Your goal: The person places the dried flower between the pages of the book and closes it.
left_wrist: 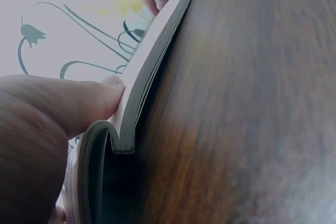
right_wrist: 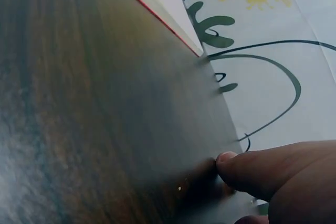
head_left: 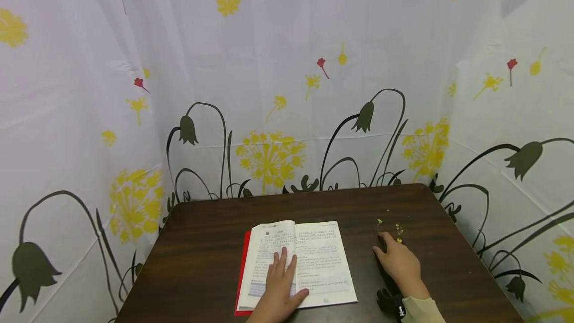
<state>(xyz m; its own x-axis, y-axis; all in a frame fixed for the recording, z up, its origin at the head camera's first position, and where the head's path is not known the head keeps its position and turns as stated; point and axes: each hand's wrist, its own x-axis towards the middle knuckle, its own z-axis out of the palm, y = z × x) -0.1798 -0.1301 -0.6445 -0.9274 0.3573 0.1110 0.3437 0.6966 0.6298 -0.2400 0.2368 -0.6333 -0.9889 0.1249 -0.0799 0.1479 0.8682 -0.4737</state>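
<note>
An open book point(head_left: 320, 263) with printed pages and a red cover edge lies on the dark wooden table. My left hand point(head_left: 280, 285) rests on it with fingers spread across the left page and the gutter. In the left wrist view the thumb point(left_wrist: 89, 100) presses the page beside the spine fold. To the right of the book, my right hand point(head_left: 401, 265) is low over the table, thumb and index fingertip apart. A tiny yellow flower point(head_left: 379, 222) on a thin stem lies right at the index fingertip. More small yellow flowers point(head_left: 398, 230) lie just beyond that hand.
A brown wooden table point(head_left: 202, 243) with rounded corners spreads under everything. White curtain point(head_left: 278, 64) printed with flowers hangs behind it and along both sides. A black strap point(head_left: 388, 302) sits at the right wrist, by a pale sleeve point(head_left: 421, 310).
</note>
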